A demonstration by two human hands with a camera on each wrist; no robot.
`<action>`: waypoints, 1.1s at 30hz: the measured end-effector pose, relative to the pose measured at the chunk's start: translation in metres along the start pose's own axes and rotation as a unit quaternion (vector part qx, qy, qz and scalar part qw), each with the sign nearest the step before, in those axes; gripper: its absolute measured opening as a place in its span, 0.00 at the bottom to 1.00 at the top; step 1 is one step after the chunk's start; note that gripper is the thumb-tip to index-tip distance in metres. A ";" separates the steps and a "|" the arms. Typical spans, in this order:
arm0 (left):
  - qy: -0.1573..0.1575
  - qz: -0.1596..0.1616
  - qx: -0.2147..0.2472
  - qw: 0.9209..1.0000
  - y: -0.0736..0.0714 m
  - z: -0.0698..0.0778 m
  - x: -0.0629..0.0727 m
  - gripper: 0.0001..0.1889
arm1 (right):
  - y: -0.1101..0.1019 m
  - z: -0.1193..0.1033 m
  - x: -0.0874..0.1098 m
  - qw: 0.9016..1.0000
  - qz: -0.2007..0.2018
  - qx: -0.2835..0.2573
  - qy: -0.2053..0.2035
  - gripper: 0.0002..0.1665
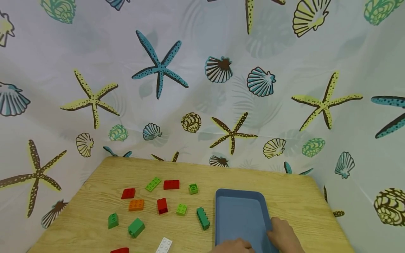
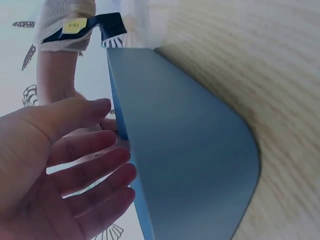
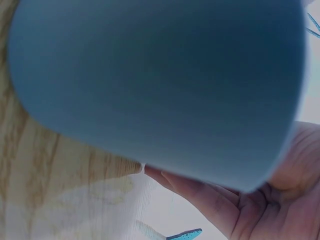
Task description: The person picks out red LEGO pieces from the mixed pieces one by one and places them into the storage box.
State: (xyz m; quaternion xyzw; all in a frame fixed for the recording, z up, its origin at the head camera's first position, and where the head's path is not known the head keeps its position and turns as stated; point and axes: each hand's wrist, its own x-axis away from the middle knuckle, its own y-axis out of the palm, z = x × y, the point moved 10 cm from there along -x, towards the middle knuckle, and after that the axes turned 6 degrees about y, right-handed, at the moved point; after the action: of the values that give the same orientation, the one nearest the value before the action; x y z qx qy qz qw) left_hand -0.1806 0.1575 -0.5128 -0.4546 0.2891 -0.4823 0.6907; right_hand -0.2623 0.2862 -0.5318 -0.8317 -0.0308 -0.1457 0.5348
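Observation:
A blue-grey tray (image 1: 240, 214) lies on the table in front of me. My right hand (image 1: 283, 233) grips its right rim, the thumb showing at the inner side. In the right wrist view, the tray wall (image 3: 150, 90) covers much of that hand (image 3: 295, 200), whose fingers run along the tray's side. My left hand (image 1: 232, 246) is at the near end of the tray, cut off by the bottom edge. In the left wrist view the left hand (image 2: 65, 170) has loosely extended fingers, with fingertips right at the tray's rim.
Left of the tray are scattered toy bricks: a dark green brick (image 1: 203, 218) close beside it, a white one (image 1: 164, 245) near the front, an orange one (image 1: 136, 205) and several red and green ones. A patterned curtain (image 1: 196, 95) hangs behind the wooden table (image 1: 294, 196).

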 end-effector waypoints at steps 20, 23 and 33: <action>-0.087 0.109 -0.022 0.990 -0.038 -0.041 0.037 0.12 | -0.001 -0.001 0.001 1.000 0.019 0.006 -0.007 0.07; -0.081 0.117 -0.028 0.989 -0.040 -0.042 0.040 0.11 | 0.000 0.000 0.001 1.000 0.013 0.005 0.001 0.07; -0.129 0.119 -0.042 0.984 -0.044 -0.055 0.050 0.12 | 0.001 0.001 0.001 1.000 0.004 -0.008 0.003 0.08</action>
State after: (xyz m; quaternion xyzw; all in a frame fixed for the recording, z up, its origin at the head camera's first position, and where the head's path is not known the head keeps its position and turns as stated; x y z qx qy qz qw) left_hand -0.2258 0.0861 -0.4936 -0.5043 0.2696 -0.3217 0.7547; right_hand -0.2610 0.2863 -0.5324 -0.8354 -0.0244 -0.1461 0.5293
